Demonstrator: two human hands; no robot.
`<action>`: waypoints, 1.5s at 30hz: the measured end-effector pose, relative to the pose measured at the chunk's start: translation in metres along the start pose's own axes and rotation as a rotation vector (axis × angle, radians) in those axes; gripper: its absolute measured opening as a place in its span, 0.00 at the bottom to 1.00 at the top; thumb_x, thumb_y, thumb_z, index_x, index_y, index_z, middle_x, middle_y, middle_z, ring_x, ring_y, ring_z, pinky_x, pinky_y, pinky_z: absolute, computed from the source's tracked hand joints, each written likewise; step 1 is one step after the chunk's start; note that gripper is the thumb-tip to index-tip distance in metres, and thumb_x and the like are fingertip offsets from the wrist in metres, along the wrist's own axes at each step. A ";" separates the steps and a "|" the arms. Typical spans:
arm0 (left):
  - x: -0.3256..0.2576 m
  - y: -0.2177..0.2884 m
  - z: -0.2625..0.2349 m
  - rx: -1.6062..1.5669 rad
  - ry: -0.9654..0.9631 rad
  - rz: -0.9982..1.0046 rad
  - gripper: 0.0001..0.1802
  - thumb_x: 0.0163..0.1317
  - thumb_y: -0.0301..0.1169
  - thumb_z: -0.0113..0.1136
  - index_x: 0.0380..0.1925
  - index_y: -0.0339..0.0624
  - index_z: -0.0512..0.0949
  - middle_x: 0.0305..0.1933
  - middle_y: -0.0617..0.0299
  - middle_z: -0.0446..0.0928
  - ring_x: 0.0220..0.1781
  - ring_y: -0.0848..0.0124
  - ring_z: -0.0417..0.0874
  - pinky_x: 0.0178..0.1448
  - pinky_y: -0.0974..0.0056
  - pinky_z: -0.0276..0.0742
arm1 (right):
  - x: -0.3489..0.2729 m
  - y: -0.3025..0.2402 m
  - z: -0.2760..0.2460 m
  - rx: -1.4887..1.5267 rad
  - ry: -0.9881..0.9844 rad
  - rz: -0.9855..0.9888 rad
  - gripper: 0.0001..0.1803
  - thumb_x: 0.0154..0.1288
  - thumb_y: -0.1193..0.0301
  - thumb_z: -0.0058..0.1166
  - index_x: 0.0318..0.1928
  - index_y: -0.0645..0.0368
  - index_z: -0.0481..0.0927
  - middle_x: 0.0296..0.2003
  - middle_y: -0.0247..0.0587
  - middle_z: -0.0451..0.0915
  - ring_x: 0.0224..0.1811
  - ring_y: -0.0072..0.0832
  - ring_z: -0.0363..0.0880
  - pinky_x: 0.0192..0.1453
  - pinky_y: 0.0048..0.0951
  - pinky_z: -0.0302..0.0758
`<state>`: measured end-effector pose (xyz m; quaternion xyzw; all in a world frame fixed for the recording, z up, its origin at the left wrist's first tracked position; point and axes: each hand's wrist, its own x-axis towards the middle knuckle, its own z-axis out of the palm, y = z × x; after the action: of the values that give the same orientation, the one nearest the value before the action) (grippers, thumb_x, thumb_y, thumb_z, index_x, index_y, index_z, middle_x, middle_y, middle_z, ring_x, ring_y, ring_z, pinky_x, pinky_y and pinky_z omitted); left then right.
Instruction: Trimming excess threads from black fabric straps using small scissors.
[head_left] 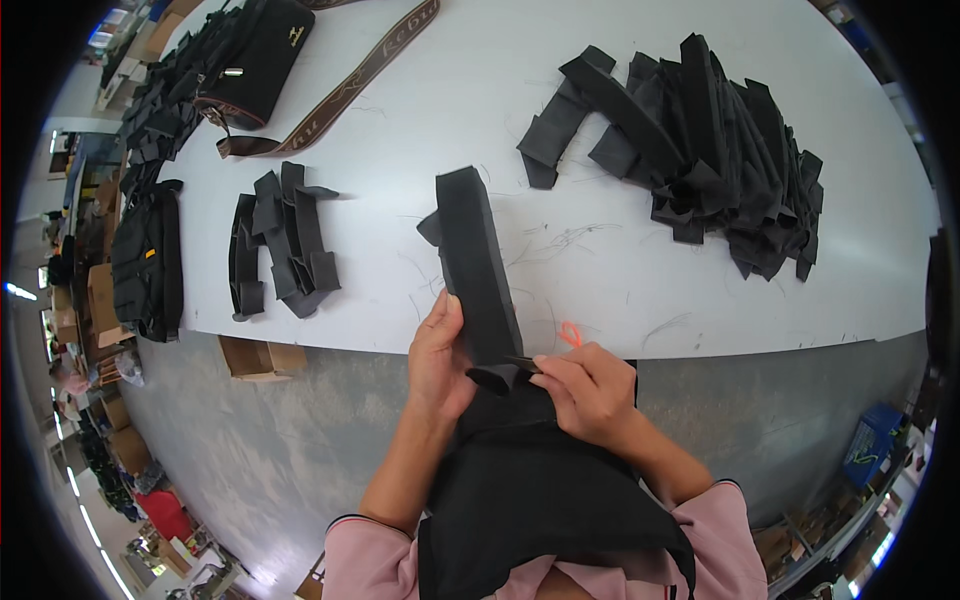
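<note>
One black fabric strip (478, 270) is clamped between your left hand (438, 358) and right hand (590, 392) above the table (620, 290) edge, a few finished pieces (282, 240) lie left, the large pile (700, 150) on the right waits.

White surface (600, 60) marked with thin scribbles, large heap of black fabric strips (700, 150) piled at the right, smaller bundle of black strips (285, 240) laid at the left, black handbag (262, 50) with brown patterned strap (350, 80) set at the far left corner, cardboard boxes (255, 355) seen on the grey floor (260, 450) below the edge.
</note>
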<state>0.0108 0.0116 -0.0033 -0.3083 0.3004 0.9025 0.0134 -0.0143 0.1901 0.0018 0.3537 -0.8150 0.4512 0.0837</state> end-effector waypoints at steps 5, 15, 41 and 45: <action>-0.003 0.000 0.007 0.078 0.083 -0.025 0.16 0.71 0.36 0.43 0.51 0.36 0.69 0.47 0.55 0.76 0.47 0.66 0.79 0.51 0.60 0.78 | 0.004 0.009 -0.003 -0.021 0.072 0.088 0.14 0.48 0.77 0.65 0.37 0.60 0.79 0.27 0.39 0.74 0.23 0.32 0.74 0.25 0.28 0.70; -0.008 0.001 0.004 0.128 0.014 -0.061 0.19 0.71 0.35 0.45 0.57 0.37 0.69 0.50 0.62 0.77 0.47 0.74 0.79 0.51 0.69 0.75 | 0.019 0.014 -0.003 -0.052 0.009 0.058 0.13 0.48 0.79 0.64 0.37 0.62 0.79 0.25 0.39 0.72 0.21 0.31 0.71 0.27 0.29 0.71; -0.007 0.007 0.009 0.234 0.036 -0.070 0.19 0.69 0.30 0.45 0.57 0.33 0.69 0.50 0.60 0.77 0.48 0.76 0.78 0.52 0.71 0.73 | 0.019 0.003 -0.024 -0.082 -0.109 0.105 0.13 0.45 0.77 0.65 0.35 0.60 0.79 0.26 0.37 0.72 0.22 0.31 0.72 0.24 0.28 0.68; -0.006 0.006 0.009 0.230 0.037 -0.084 0.18 0.69 0.30 0.46 0.56 0.33 0.70 0.50 0.61 0.78 0.47 0.77 0.78 0.52 0.72 0.73 | 0.020 0.003 -0.022 -0.117 -0.089 0.081 0.14 0.44 0.76 0.64 0.36 0.59 0.79 0.26 0.35 0.70 0.21 0.31 0.71 0.24 0.29 0.67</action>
<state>0.0098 0.0129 0.0090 -0.3335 0.3890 0.8549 0.0811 -0.0348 0.1988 0.0221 0.3345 -0.8566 0.3896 0.0497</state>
